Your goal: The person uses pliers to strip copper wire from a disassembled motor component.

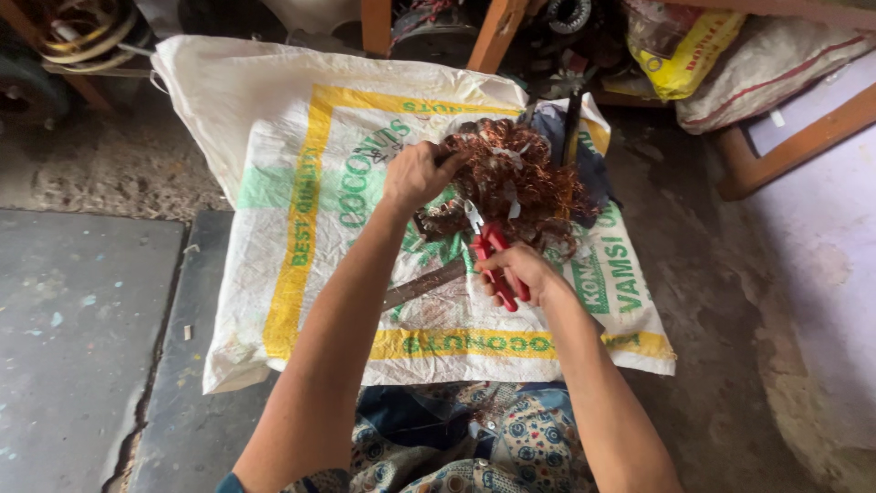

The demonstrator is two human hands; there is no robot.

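Note:
A tangled bundle of copper wire (520, 178) lies on a white woven sack (274, 173) spread on the floor. My left hand (418, 173) grips the bundle at its left side. My right hand (518, 269) holds red-handled cutting pliers (493, 256), whose jaws point up into the lower edge of the wire. A flat dark metal bar (424, 285) lies on the sack under my forearms. A dark stick-like tool (572, 123) stands at the far side of the bundle.
A grey stone slab (82, 338) lies at left. Wooden legs (495, 32), coils (87, 32) and metal parts sit at the back. A yellow bag (684, 55) and a pale sack (776, 64) rest at the top right by a wooden frame (794, 146).

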